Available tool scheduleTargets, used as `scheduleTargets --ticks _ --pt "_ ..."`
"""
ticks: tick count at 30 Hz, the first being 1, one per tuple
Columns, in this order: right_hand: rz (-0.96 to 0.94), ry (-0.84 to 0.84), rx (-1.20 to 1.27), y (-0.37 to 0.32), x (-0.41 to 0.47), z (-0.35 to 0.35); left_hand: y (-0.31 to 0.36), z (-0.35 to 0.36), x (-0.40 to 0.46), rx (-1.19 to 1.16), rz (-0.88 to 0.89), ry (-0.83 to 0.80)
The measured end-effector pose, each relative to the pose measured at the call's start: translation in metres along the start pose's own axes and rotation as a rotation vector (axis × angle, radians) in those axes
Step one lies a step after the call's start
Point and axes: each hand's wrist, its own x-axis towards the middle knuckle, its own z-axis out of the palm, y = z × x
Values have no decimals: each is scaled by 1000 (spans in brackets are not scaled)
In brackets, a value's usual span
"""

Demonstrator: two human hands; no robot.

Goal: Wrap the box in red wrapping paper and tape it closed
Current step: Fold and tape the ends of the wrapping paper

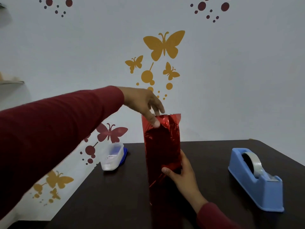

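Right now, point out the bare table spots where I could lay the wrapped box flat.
Bare dark table lies in front of the plastic container, left of the red-wrapped box. A narrower strip runs between the right hand and the tape dispenser. Around the upright box itself both hands crowd it; left hand tops it.

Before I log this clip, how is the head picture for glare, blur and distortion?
Head view: soft and slightly blurred throughout; the red paper shows bright glints on its creases; the left hand at its top looks a little smeared; the wide lens bends the table edge; light is dim and even, and the tape dispenser stays readable.
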Motion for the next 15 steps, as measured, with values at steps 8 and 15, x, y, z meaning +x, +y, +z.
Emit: scheduleTargets --ticks 8,15 --pt "0 18 5 2 0 -3 24 14 15 -178 130 350" --pt "54 -2 -57 -3 -1 -4 83 53 -3 -451 337 703"
